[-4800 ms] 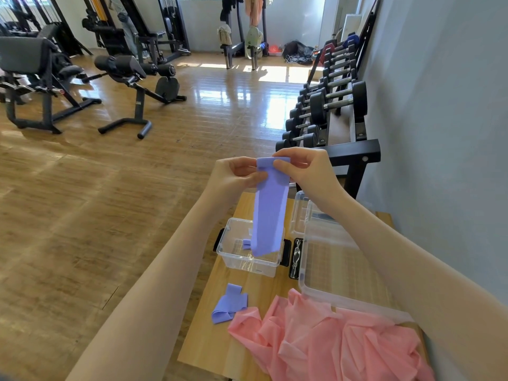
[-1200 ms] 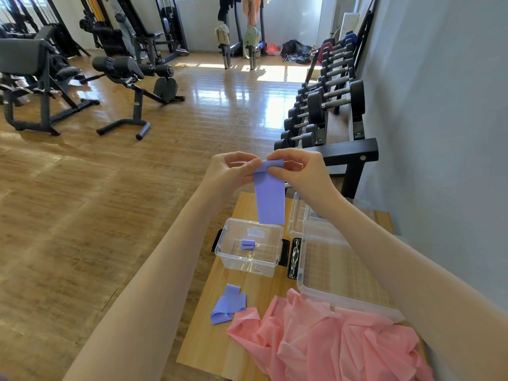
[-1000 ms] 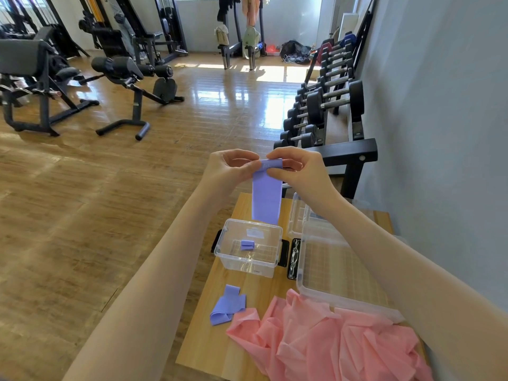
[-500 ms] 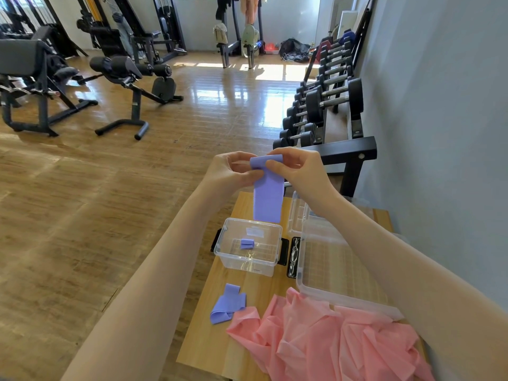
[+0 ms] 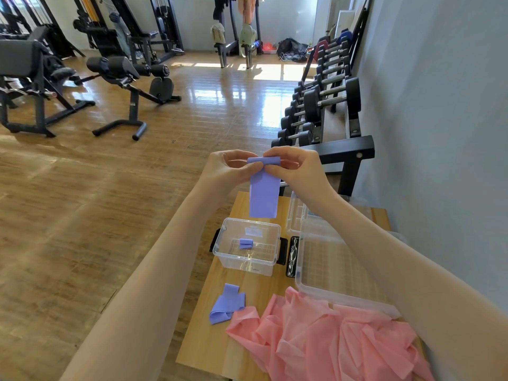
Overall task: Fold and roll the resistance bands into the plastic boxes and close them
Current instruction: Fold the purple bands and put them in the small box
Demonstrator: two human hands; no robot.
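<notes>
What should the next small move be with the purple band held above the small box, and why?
Probably keep rolling downward: both hands, left hand and right hand, pinch a started roll at the top of the purple resistance band, but a flat tail hangs unrolled above the open small clear box, where one rolled purple band already lies.

You see a lilac resistance band [image 5: 263,196], pink bands [image 5: 330,339], a clear small box [image 5: 247,259], and a pale wood-grain surface [image 5: 203,339].
</notes>
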